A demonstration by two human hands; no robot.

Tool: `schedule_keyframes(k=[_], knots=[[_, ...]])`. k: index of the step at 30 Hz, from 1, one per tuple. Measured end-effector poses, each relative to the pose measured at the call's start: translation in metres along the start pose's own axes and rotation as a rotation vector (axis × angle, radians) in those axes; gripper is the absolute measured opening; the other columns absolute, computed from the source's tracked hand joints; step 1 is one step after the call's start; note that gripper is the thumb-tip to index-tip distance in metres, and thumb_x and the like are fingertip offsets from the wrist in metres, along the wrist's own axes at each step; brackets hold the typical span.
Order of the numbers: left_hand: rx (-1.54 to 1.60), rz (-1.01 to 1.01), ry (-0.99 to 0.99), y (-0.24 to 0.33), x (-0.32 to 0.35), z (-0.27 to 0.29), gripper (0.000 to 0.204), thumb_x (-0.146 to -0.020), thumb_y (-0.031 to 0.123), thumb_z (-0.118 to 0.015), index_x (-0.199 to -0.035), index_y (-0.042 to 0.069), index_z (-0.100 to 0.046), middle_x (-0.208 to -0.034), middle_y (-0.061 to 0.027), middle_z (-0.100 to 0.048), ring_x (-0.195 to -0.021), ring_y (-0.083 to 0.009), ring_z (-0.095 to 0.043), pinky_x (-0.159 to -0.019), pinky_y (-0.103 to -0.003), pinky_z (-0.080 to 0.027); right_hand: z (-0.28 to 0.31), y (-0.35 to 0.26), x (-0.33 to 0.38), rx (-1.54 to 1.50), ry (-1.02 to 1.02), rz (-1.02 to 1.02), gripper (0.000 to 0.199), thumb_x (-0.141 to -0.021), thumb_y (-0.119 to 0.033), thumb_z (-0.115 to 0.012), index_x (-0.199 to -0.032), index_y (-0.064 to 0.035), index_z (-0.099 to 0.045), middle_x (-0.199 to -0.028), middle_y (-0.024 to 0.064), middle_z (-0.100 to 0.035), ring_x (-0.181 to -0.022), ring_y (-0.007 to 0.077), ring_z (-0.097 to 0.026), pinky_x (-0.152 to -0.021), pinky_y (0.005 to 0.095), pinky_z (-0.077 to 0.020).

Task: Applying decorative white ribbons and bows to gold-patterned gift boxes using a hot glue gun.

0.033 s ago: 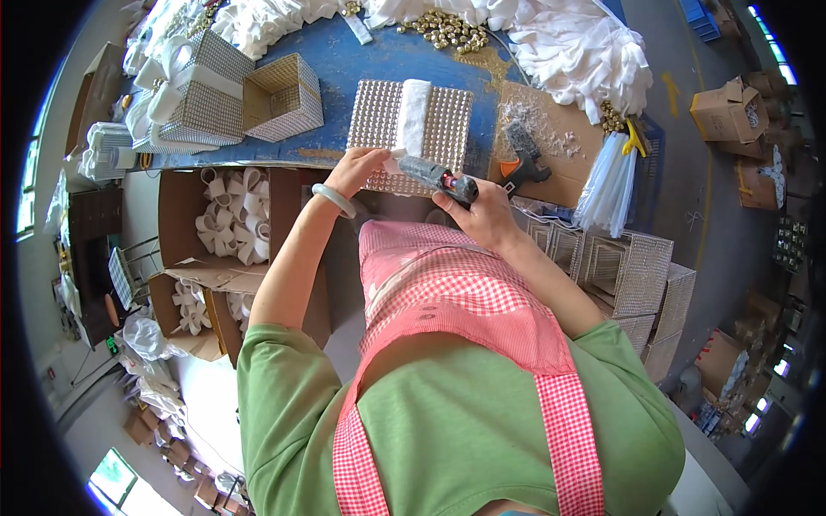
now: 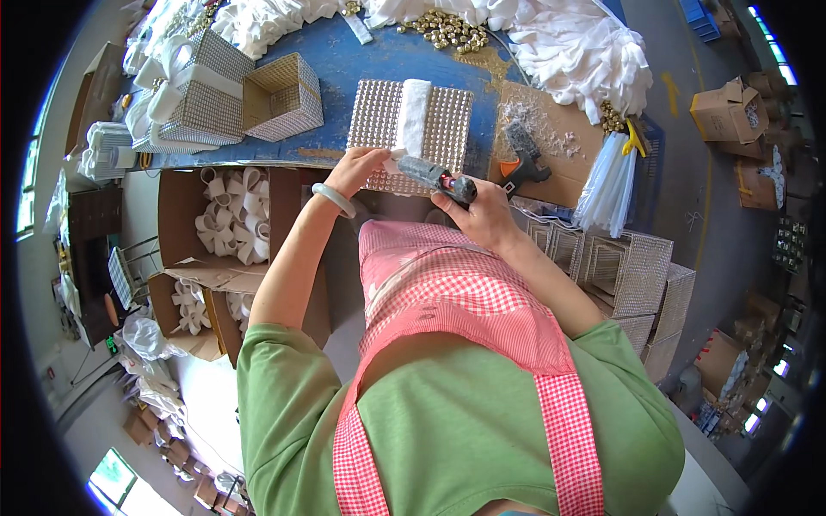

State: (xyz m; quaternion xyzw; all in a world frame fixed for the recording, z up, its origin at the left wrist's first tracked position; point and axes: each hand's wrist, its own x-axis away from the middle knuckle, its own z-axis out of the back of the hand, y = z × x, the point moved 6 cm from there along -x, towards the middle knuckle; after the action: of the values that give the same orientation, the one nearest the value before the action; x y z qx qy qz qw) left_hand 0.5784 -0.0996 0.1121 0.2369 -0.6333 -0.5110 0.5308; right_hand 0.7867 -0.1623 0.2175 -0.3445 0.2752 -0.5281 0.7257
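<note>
A studded silver lid or box (image 2: 366, 116) lies at the blue table's near edge, with a white ribbon (image 2: 414, 120) laid across its middle. My left hand (image 2: 365, 166), a pale bangle on its wrist, is closed in a pinch on the ribbon's near end at the lid's front edge. My right hand (image 2: 489, 215) is wrapped round a dark grey hot glue gun (image 2: 426, 172), its nose close to my left fingertips. Part of its handle is hidden by my hand. Just right of the lid, a second glue gun (image 2: 523, 155) with an orange trigger lies on cardboard.
Left on the table (image 2: 340, 82) stand an open studded box (image 2: 297, 95) and a ribboned box (image 2: 202, 95). White fabric (image 2: 585, 60) and gold bells (image 2: 443, 33) line the back. Clear glue sticks (image 2: 605, 185) hang at right. Below left, a carton (image 2: 181, 215) holds white bows.
</note>
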Motion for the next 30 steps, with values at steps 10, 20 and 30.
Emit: schedule_keyframes(k=[10,20,30], knots=[[0.028,0.006,-0.009,0.001,0.001,0.001,0.038,-0.088,0.029,-0.051,-0.103,-0.004,-0.062,-0.094,-0.0096,-0.064,-0.087,-0.0148,-0.057,-0.081,-0.026,-0.043,-0.003,-0.003,0.000,0.053,0.030,0.006,0.031,-0.081,-0.038,-0.061,-0.085,-0.0074,-0.062,-0.072,0.0143,-0.061,-0.069,0.0333,-0.061,-0.059,0.0412,-0.0477],[0.119,0.016,-0.043,0.008,0.003,-0.003,0.038,-0.089,0.026,-0.051,-0.106,-0.006,-0.061,-0.097,-0.0110,-0.064,-0.092,-0.0160,-0.058,-0.086,-0.027,-0.043,-0.006,-0.002,0.000,0.063,-0.006,0.017,0.031,-0.081,-0.039,-0.061,-0.084,-0.0079,-0.062,-0.068,0.0141,-0.060,-0.066,0.0336,-0.061,-0.057,0.0425,-0.0469],[0.082,0.002,-0.029,0.010,0.006,-0.001,0.036,-0.089,0.026,-0.051,-0.104,-0.006,-0.061,-0.095,-0.0100,-0.065,-0.091,-0.0152,-0.059,-0.085,-0.026,-0.043,0.001,0.002,0.004,0.051,0.035,-0.035,0.031,-0.080,-0.039,-0.062,-0.084,-0.0080,-0.063,-0.070,0.0134,-0.062,-0.066,0.0331,-0.061,-0.057,0.0414,-0.0470]])
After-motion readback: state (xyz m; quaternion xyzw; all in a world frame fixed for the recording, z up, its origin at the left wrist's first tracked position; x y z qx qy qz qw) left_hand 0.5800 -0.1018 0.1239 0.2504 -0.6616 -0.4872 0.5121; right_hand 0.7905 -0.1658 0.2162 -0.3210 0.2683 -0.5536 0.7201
